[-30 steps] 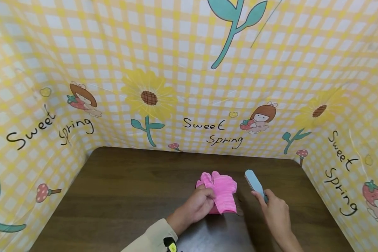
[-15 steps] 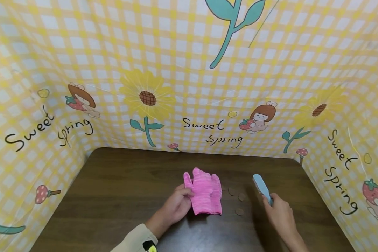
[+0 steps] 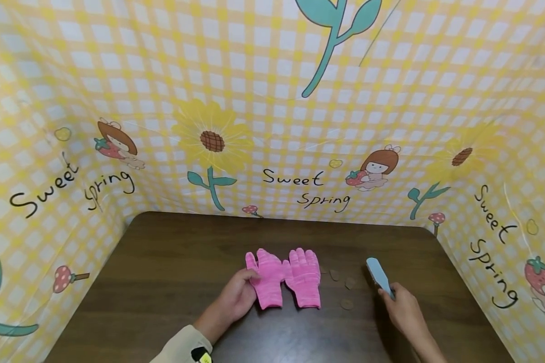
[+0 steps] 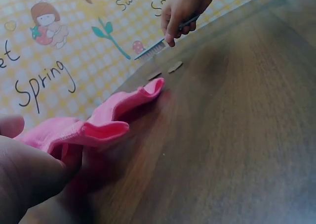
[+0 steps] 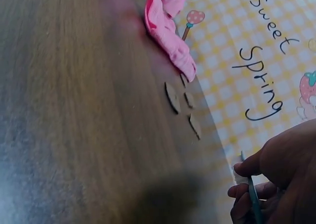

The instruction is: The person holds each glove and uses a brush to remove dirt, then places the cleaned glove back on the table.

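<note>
Two pink knit gloves (image 3: 305, 277) lie side by side near the middle of the dark table. My left hand (image 3: 237, 298) pinches the edge of the left glove (image 3: 269, 278) between thumb and fingers. In the left wrist view its open cuff (image 4: 106, 130) faces the camera. My right hand (image 3: 407, 308) grips the handle of a light blue brush (image 3: 378, 272), held to the right of the gloves. Its bristles (image 4: 152, 51) point downward in the left wrist view. Several thin brown flakes (image 5: 172, 98) lie on the table between the right glove and the brush.
The dark wood-grain table (image 3: 163, 282) has a fabric screen (image 3: 272, 126) with yellow checks rising behind it and on both sides. A small pale speck (image 4: 164, 155) lies on the tabletop.
My left hand has moved left with its glove, so the two gloves, overlapped before, now show side by side. The brown flakes have come into view. The brush has shifted right and nearer me.
</note>
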Tool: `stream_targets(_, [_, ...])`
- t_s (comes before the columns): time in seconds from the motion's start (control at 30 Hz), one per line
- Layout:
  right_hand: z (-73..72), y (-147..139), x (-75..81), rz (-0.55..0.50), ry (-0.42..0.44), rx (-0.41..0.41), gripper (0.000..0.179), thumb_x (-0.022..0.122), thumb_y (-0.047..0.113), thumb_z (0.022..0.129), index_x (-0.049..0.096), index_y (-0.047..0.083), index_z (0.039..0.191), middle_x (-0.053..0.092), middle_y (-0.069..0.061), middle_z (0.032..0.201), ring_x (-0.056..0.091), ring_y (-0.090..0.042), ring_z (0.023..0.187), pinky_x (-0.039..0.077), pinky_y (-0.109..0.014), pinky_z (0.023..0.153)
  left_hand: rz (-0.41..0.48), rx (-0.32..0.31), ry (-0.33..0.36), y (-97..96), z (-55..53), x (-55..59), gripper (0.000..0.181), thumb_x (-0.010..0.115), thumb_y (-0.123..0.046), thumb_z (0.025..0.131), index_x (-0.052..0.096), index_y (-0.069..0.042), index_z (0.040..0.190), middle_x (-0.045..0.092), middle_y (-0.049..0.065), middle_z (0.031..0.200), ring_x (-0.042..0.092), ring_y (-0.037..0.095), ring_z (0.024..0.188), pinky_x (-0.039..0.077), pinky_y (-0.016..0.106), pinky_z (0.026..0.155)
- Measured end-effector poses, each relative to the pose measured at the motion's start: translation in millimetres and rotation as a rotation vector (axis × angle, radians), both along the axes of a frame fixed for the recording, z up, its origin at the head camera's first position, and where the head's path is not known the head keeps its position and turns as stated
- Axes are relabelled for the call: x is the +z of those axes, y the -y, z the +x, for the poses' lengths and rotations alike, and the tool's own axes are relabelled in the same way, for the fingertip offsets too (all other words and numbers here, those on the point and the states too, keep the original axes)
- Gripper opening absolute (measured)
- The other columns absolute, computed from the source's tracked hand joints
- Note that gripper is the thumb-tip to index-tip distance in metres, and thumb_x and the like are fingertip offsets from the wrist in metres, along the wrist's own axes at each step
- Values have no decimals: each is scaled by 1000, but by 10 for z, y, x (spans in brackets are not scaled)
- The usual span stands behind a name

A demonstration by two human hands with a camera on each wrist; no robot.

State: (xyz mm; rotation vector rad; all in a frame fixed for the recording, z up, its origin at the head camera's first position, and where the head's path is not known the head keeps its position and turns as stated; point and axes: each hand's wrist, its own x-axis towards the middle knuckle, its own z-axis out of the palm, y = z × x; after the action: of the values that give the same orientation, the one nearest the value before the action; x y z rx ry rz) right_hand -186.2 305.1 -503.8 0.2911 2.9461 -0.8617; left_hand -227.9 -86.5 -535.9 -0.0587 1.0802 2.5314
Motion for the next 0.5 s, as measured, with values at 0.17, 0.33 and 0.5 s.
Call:
stream_targets(0.17, [-23, -16, -96, 9, 33, 16, 39, 57, 25, 103, 57, -12, 115, 56, -18, 91, 51, -24, 75, 42, -32, 60, 26, 4, 10, 64, 18, -49, 68, 34, 5, 89, 4, 6, 150, 2, 13, 163, 5, 21, 145, 7, 35, 125])
stream_targets(0.33, [-30, 11, -160, 17, 47, 2, 41, 56, 25, 103, 55, -15, 116, 54, -24, 97, 51, -27, 79, 44, -34, 62, 26, 7, 18, 141, 38, -65, 72, 34, 5, 88, 0, 8, 151, -5, 14, 168, 0, 21, 147, 1, 38, 128])
stream_targets(0.5, [-44, 27, -215, 61, -5, -15, 43, 60, 21, 101, 55, -19, 118, 56, -28, 98, 54, -30, 80, 49, -41, 66, -55, 1, 18, 205, 35, -56, 85, 37, 3, 89, -14, 7, 157, -11, 17, 170, -1, 23, 150, 2, 39, 130])
